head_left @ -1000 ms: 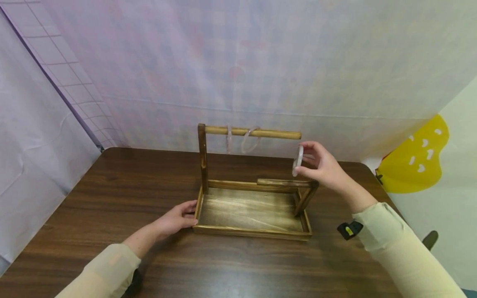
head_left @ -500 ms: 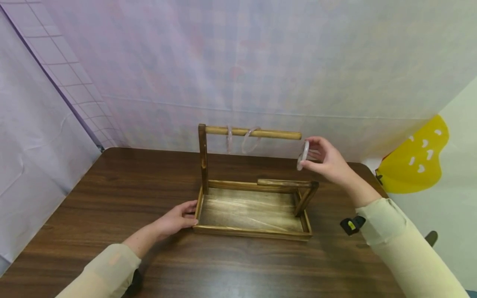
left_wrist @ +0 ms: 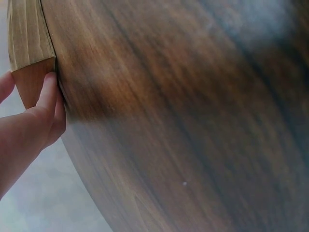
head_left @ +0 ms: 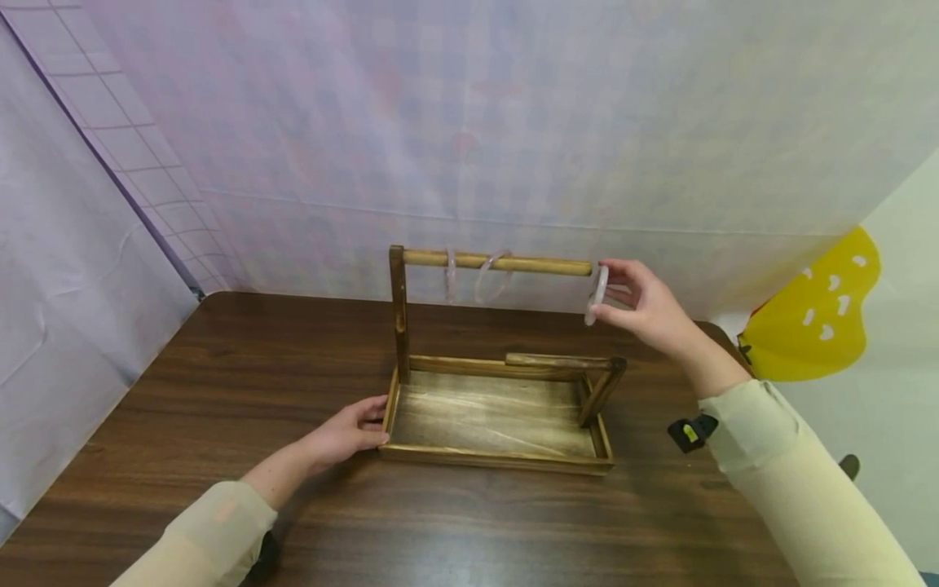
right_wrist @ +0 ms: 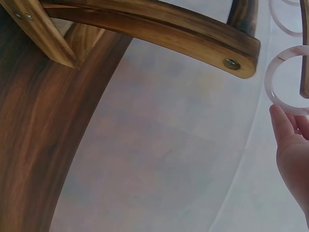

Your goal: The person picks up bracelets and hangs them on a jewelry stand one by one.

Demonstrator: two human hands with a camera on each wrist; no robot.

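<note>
My right hand [head_left: 645, 306] pinches a pale translucent bangle [head_left: 597, 295] between thumb and fingertips, right at the free end of the stand's upper bar [head_left: 550, 265]. In the right wrist view, that bar's end overlaps the opening of the held bangle [right_wrist: 272, 89]. Two more pale bangles hang on the bar: one edge-on [head_left: 451, 277] to the left, one turned [head_left: 480, 285] near its middle. My left hand [head_left: 341, 436] rests its fingers and thumb against the left end of the stand's wooden tray [head_left: 495, 458]. The left wrist view shows a straight fingertip [left_wrist: 49, 79] against the tray's end face.
A lower, shorter bar [head_left: 557, 360] reaches leftward from the post [head_left: 603, 391] at the tray's right. The stand is on a dark wooden table [head_left: 469, 530], with a pale cloth [head_left: 513, 122] behind. A yellow shape with white marks [head_left: 814, 318] is at the right.
My right hand has raised the bangle and carried it slightly right, from below the upper bar to that bar's free end. The left hand and the stand stay where they were.
</note>
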